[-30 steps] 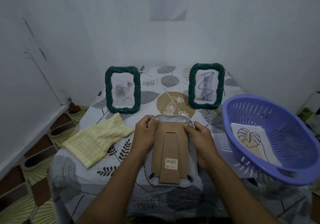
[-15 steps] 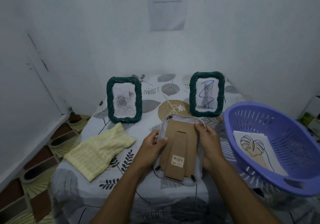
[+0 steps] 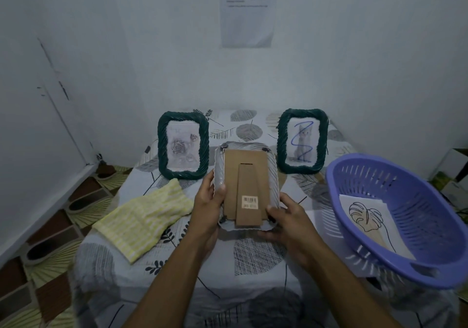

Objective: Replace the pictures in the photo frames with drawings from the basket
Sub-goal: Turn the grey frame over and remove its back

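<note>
Two hands share the grip on the silver ribbed photo frame with a brown cardboard back [image 3: 247, 188]: the left hand [image 3: 207, 201] pinches its left edge, and the right hand [image 3: 288, 216], slid down from the top, curls round its lower right corner. It has been tipped up from the leaf-print desk [image 3: 253, 251], back facing the wearer, so it looks ready for opening. The leaf line drawing [image 3: 364, 213] waits in the purple plastic basket [image 3: 405, 188] to its right.

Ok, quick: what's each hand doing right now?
Left hand: grips the white photo frame by its left edge.
Right hand: grips the frame's lower right corner.
</note>
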The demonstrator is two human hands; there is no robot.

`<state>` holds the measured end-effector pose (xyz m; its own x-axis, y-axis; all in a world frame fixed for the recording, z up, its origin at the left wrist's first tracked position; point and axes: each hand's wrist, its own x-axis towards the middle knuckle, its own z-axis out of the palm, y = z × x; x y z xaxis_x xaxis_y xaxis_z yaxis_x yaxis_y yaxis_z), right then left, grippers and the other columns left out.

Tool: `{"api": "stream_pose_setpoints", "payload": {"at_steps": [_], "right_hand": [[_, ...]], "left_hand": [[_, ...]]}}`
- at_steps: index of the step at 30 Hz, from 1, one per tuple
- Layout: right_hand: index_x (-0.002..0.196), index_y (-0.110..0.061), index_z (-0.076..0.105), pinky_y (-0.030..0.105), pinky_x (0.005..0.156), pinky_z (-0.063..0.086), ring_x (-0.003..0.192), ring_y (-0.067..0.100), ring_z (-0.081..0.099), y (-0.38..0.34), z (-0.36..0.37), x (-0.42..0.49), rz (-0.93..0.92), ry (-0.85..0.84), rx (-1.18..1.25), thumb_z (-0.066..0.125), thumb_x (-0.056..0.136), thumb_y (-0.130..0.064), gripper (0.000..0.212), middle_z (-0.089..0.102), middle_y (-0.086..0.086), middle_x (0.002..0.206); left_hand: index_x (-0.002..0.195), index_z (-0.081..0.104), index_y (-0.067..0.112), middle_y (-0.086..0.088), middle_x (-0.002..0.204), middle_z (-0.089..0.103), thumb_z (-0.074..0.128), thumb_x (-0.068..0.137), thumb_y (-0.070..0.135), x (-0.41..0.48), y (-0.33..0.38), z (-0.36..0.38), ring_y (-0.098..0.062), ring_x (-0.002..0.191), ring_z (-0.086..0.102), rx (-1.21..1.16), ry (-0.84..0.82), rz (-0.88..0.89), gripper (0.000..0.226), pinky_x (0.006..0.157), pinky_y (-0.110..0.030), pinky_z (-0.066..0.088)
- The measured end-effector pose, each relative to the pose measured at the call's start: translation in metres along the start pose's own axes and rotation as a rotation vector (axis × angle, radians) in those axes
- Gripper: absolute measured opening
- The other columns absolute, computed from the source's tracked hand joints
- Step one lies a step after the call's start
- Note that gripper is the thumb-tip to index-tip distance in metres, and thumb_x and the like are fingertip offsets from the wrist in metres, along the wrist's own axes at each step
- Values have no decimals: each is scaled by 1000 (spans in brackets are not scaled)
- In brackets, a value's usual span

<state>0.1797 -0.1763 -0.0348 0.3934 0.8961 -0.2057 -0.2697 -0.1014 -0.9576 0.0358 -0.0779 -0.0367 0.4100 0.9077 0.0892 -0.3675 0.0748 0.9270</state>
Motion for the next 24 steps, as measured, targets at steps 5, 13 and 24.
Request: {"api": "stream_pose_setpoints", "payload": {"at_steps": [5,13,24], "right_hand": [[125,-17,54,38,66,58,102,33,68,-9,-3,5,5,39,131,47,99,-7,29,68,14,116],[126,-18,54,38,73,60,100,29,70,-9,-6,1,-75,-4,136,48,99,-8,30,70,11,114],[126,-15,53,38,74,61,98,31,70,-3,-14,2,-135,-53,72,44,99,0,32,71,10,112]], "left_hand": [[138,39,42,-4,123,67,40,101,10,-11,6,-8,-35,107,66,30,-213,-246,49,86,-53,53],[144,32,33,-11,116,70,49,97,4,-19,12,-4,-49,98,64,172,-235,-176,58,82,-56,55],[144,35,27,-12,121,67,42,100,11,-22,-1,2,-35,95,70,130,-139,-127,47,66,-39,60]]}}
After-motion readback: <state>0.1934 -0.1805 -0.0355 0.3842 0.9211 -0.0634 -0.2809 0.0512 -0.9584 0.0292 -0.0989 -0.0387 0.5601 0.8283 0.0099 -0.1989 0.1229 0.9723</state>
